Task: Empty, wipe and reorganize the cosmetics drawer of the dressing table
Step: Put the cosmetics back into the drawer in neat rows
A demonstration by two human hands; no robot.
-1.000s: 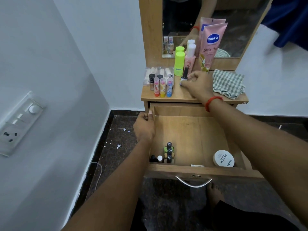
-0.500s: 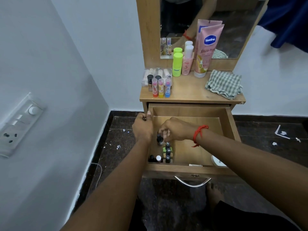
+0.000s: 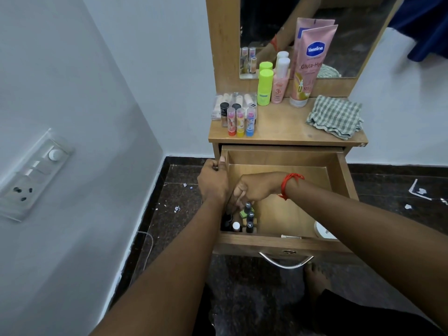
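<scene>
Firmly, the left hand [image 3: 213,184] curls over the left wall of the open drawer [image 3: 278,243] near its back-left corner. The right hand [image 3: 254,190], a red thread [image 3: 288,184] at its wrist, reaches down into the front-left corner with fingers bent among the small dark-capped bottles [image 3: 249,217] standing there; whether they have hold of one cannot be told. At the tabletop's [image 3: 286,127] back edge a pink tube [image 3: 310,66] reads "Vaseline", "Gluta-Hy" and "10X", the pink bottle [image 3: 280,86] beside it shows "3", and the white jar's [image 3: 323,232] writing in the drawer's front-right corner is unreadable.
</scene>
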